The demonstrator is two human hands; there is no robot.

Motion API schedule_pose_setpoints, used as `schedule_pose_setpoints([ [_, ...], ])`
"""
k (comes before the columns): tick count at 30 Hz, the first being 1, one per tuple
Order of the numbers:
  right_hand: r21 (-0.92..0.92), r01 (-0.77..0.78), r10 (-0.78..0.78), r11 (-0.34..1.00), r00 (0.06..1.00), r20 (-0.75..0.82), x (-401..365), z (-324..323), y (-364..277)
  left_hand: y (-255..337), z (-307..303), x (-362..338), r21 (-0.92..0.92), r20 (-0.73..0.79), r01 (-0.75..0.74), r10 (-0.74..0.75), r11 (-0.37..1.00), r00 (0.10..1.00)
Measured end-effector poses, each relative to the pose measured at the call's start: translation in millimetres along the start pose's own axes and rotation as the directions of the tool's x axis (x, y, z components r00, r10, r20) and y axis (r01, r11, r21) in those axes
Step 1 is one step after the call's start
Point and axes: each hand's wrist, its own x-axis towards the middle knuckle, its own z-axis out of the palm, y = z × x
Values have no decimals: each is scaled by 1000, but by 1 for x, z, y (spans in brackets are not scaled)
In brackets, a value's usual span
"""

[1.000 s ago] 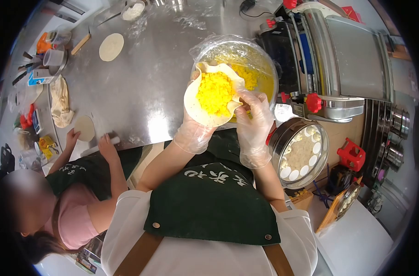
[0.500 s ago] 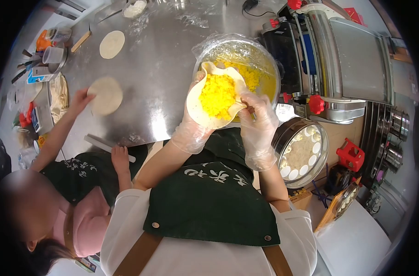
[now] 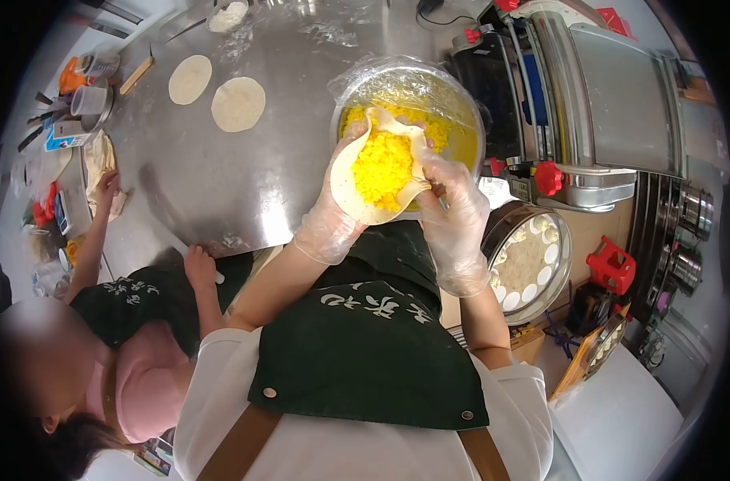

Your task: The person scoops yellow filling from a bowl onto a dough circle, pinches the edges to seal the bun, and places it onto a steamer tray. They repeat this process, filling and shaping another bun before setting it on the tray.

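Head view, looking down over a green apron. The left hand (image 3: pixel 326 220), gloved, is cupped under a round wrapper (image 3: pixel 350 191) – palm below, fingers curled up around its left edge, so that the disc sits tilted towards the camera. A mound of yellow filling (image 3: pixel 383 166) lies in the middle of the wrapper and covers most of it. The right hand (image 3: pixel 453 210), also gloved, has its fingertips closed in a pinch on the wrapper's right rim, where the dough is gathered into folds; the upper rim stands up in a ruffled flap.

The wrapper is held in the air just in front of a bowl (image 3: pixel 413 80), overlapping its near side. The bowl is lined with clear film, holds more of the same yellow filling and stands on a steel table (image 3: pixel 253 176). Two flat dough rounds (image 3: pixel 238 103) lie side by side on the far left part of the table, well apart from the bowl.

To the right of the bowl stands a steel machine (image 3: pixel 614 104) with red knobs; below it is a round steamer (image 3: pixel 570 260) with white dumplings set around its inner edge.

At left a co-worker leans over the table – one hand (image 3: pixel 197 261) at its near edge, the other (image 3: pixel 108 183) at its left end
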Motion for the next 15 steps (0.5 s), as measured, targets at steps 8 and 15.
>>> schedule_pose_setpoints([
  [8,-94,57,-55,994,998,23,3,-10,5,0,17,3,78,-24,93,-91,993,996],
  [15,26,-33,32,999,998,46,-1,-10,13,-2,10,9,111,-9,98,-98,989,995],
])
